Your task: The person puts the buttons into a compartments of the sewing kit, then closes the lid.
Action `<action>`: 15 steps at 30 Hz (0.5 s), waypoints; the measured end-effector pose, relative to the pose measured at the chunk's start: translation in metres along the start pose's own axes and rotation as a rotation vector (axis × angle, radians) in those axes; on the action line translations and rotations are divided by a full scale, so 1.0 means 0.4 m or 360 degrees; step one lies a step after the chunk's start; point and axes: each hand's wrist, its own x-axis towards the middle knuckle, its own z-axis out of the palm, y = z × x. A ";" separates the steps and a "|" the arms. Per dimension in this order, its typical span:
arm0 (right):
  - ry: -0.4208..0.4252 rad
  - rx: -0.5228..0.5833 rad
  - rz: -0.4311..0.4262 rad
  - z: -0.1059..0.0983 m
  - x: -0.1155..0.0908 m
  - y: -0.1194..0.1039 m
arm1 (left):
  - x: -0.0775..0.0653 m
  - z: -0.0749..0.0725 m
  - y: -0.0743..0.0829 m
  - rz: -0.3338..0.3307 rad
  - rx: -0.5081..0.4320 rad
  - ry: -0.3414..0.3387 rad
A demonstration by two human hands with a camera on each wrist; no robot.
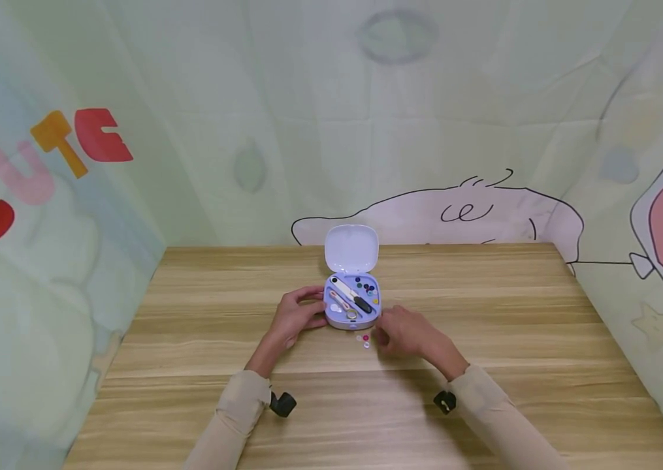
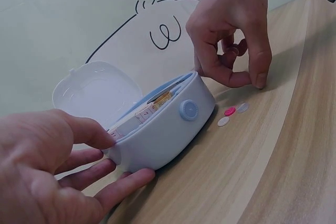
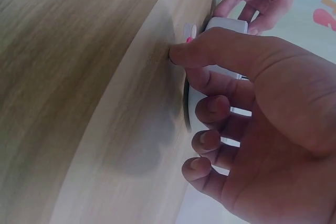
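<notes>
A small sewing box (image 1: 351, 322), pale blue and white, stands with its lid (image 1: 351, 248) raised. Inside lie a black-handled tool with a white shaft (image 1: 360, 301), small coloured buttons (image 1: 369, 288) and a printed tape (image 2: 142, 116). Against the box's left side rests my left hand (image 1: 296, 316), fingers extended, one fingertip at the rim. Just right of the box, my right hand (image 1: 404, 331) brings thumb and forefinger together at the tabletop. A dark sliver shows at the pinching tips, like a button's edge, mostly hidden. Pink (image 2: 230, 111) and white buttons (image 2: 223, 121) lie beside them.
The wood-grain table (image 1: 219, 405) extends around the box. Behind it hangs a printed cloth backdrop (image 1: 307, 117), with more cloth at both sides. Black wrist cameras (image 1: 283, 404) sit at both sleeve cuffs (image 1: 243, 395).
</notes>
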 end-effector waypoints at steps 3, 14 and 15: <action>-0.0019 0.0001 -0.0002 -0.002 -0.002 0.001 | 0.001 0.000 0.000 0.0003 0.0004 0.0003; -0.0059 0.0007 -0.0018 -0.037 -0.003 0.005 | 0.005 0.000 -0.001 -0.0015 0.0020 0.0004; -0.0060 0.0007 -0.0007 -0.043 -0.003 0.005 | 0.005 0.000 -0.001 -0.0014 0.0020 0.0003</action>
